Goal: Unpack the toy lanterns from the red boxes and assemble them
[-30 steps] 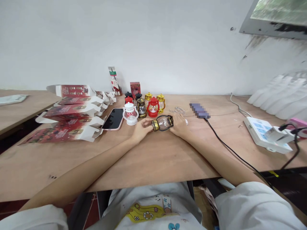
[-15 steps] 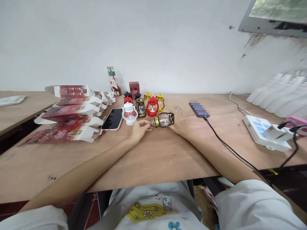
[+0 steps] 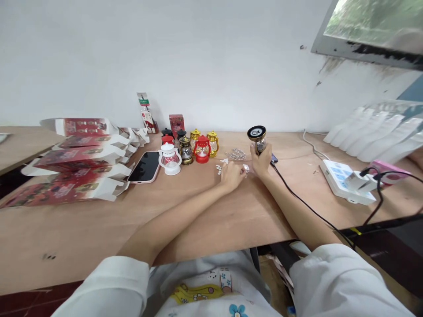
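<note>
My right hand (image 3: 262, 162) grips a small gold and black toy lantern (image 3: 257, 137), holding it up off the wooden table (image 3: 205, 207) with its round base turned toward me. My left hand (image 3: 232, 175) rests palm down on the table just left of it, fingers curled over small white bits (image 3: 218, 168); whether it holds one is hidden. A little heap of thin metal wires (image 3: 236, 154) lies just beyond the left hand. Several toy lanterns stand in a group to the left, among them a white one (image 3: 170, 159) and a red one (image 3: 202, 149).
A phone with a pink case (image 3: 144, 167) lies left of the lanterns, beside a stack of flat red and white boxes (image 3: 77, 154). A black cable (image 3: 304, 202) runs from behind my right hand to the table's edge. A white power strip (image 3: 343, 181) sits at the right.
My right hand has lifted the lantern off the table and moved it right, turning it base-up. My left hand let go of it and slid right to the small white bits.
</note>
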Action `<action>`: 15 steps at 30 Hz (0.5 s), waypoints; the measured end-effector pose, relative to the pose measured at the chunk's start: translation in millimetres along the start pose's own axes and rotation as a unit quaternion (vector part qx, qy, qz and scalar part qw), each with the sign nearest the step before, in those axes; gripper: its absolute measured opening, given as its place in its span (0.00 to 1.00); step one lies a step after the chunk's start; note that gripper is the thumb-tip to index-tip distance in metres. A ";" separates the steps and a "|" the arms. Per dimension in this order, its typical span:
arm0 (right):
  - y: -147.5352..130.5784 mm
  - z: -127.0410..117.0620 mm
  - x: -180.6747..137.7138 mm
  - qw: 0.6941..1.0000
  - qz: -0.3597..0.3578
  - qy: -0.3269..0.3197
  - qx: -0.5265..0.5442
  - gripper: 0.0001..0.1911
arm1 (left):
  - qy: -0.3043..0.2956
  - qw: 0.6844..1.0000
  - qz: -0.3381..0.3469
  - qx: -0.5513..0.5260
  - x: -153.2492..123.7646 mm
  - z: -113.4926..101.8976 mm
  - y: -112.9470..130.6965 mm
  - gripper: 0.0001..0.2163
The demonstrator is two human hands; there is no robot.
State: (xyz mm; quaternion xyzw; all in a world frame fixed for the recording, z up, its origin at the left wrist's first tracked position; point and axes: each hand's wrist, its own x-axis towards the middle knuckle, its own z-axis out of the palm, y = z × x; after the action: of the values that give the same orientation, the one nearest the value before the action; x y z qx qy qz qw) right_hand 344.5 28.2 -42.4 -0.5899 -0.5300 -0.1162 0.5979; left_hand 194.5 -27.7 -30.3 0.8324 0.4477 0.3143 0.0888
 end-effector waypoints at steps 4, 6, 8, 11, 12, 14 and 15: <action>-0.7 3.6 -4.2 0.998 -0.015 -0.020 0.058 0.15 | 0.024 0.999 0.011 -0.040 -2.4 -1.1 -4.3 0.08; -5.3 4.1 -8.3 0.994 -0.041 -0.041 0.090 0.17 | 0.039 0.991 0.011 -0.126 -11.2 -7.9 -14.0 0.08; -12.5 4.0 -13.3 0.989 -0.065 -0.068 0.112 0.20 | 0.046 0.972 -0.006 -0.232 -19.9 -16.5 -26.5 0.08; -24.7 3.9 -21.2 0.980 -0.102 -0.120 0.122 0.22 | 0.060 0.925 -0.063 -0.371 -27.6 -28.3 -45.7 0.11; -28.2 3.9 -23.6 0.976 -0.116 -0.141 0.120 0.23 | 0.064 0.907 -0.082 -0.407 -28.5 -31.3 -50.8 0.12; -33.4 4.1 -27.8 0.965 -0.145 -0.187 0.112 0.24 | 0.064 0.876 -0.114 -0.464 -28.6 -35.0 -57.6 0.15; -35.0 4.2 -29.5 0.961 -0.156 -0.205 0.105 0.25 | 0.061 0.862 -0.127 -0.486 -28.2 -35.9 -59.2 0.16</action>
State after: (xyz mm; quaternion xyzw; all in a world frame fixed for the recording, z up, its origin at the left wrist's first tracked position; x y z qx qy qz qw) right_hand 303.6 7.6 -45.8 -0.4450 -0.7357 -0.0279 0.5098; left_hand 120.8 -20.6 -40.0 0.5983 0.3445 0.5283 0.4942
